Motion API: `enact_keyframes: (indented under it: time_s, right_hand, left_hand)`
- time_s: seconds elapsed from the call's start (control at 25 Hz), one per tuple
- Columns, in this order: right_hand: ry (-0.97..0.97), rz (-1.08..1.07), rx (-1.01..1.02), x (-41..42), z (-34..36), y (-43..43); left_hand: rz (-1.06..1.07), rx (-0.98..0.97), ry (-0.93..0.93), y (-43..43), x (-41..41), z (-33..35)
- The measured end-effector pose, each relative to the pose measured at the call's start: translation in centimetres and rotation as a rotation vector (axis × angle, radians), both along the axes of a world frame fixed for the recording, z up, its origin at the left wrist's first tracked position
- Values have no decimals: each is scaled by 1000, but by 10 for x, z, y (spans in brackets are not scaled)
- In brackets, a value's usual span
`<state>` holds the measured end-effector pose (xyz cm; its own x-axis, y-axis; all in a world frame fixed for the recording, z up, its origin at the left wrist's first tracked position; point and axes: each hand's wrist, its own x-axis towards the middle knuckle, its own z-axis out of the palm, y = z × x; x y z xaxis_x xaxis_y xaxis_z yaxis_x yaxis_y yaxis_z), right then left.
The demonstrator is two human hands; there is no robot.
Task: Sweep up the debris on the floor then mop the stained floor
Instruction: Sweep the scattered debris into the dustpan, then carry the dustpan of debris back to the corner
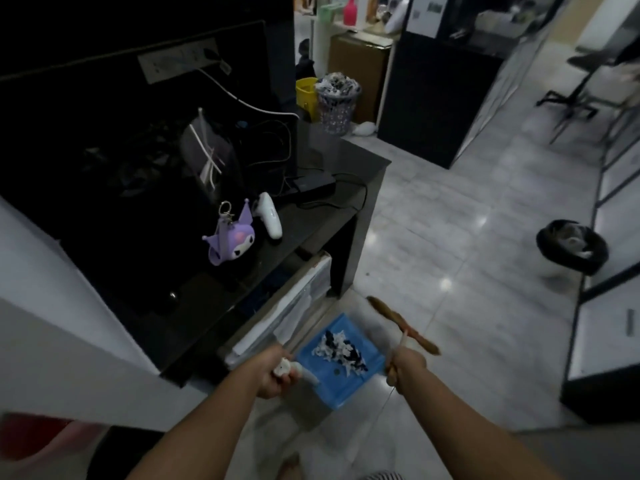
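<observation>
A blue dustpan (360, 382) hangs above the pale tiled floor, and a heap of black and white paper scraps (341, 351) lies in it. My left hand (275, 374) grips its white handle (304, 374) at the pan's left side. To the right, my right hand (407, 370) grips the thin stick of a small brown broom (403, 323), whose bristle head points up and away over the floor. Broom and dustpan are apart.
A dark desk (322, 233) with a purple toy, a white controller and cables stands to the left. A black round bin (571, 251) stands on the floor at right beside low black-framed shelving (606, 306). A full basket (337, 102) and yellow bucket stand far back.
</observation>
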<state>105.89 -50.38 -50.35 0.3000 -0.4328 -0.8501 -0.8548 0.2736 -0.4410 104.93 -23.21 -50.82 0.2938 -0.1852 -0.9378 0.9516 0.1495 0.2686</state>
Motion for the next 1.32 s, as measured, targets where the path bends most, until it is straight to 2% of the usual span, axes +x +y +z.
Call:
enact_keyframes:
  time_s: [0.24,0.4,0.8,0.88,1.0,1.12,1.2,1.32]
  right_hand:
    - [-59,21,13,-60,-3,36]
    - [-93,-91,24,-101,-3,54]
    - [-145,-181,-55,-250,23,126]
    - [-117,-198,-71,-274,28,147]
    - [-120,-230,14,-295,33,178]
    - [-110,-156,1,-308,33,214]
    - [-118,-224,89,-321,32,244]
    - [-135,-315,115,-343,31,294]
  left_hand:
    - [-98,40,-43,20,-28,5]
    - [-163,72,-78,32,-57,12]
    - [-231,72,-131,90,-191,30]
    - [-245,85,-133,107,-218,39]
    - [-268,47,-133,142,-249,50]
    - [-338,49,-113,192,-274,61]
    - [-381,43,-103,226,-285,64]
    - [-437,43,-91,283,-302,66]
